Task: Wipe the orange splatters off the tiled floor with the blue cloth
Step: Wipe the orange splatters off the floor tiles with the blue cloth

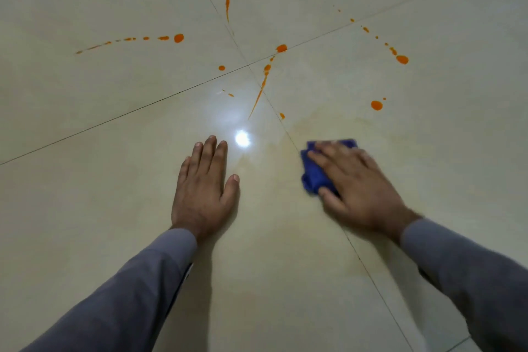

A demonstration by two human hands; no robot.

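Our right hand (354,183) presses the blue cloth (315,173) flat on the tiled floor (85,180), fingers straight, slightly blurred. Our left hand (204,186) rests palm-down beside it, fingers straight. Orange splatters (267,71) lie beyond both hands.

1. The blue cloth (315,173) is a dark blue, crumpled wad lying flat on the tiled floor (85,180) at right of centre in the frame. Most of it is covered; its left side and far edge show, and it looks blurred.
2. The orange splatters (265,71) are bright drops and thin streaks spread across the upper half of the frame, around the point where four tiles meet. One dotted trail runs at upper left, one near top centre, one at upper right, and a long streak crosses the middle joint. A round drop sits alone at right of centre.
3. The floor is glossy, pale beige, with thin dark joints; a faint yellowish smear shows near the cloth.
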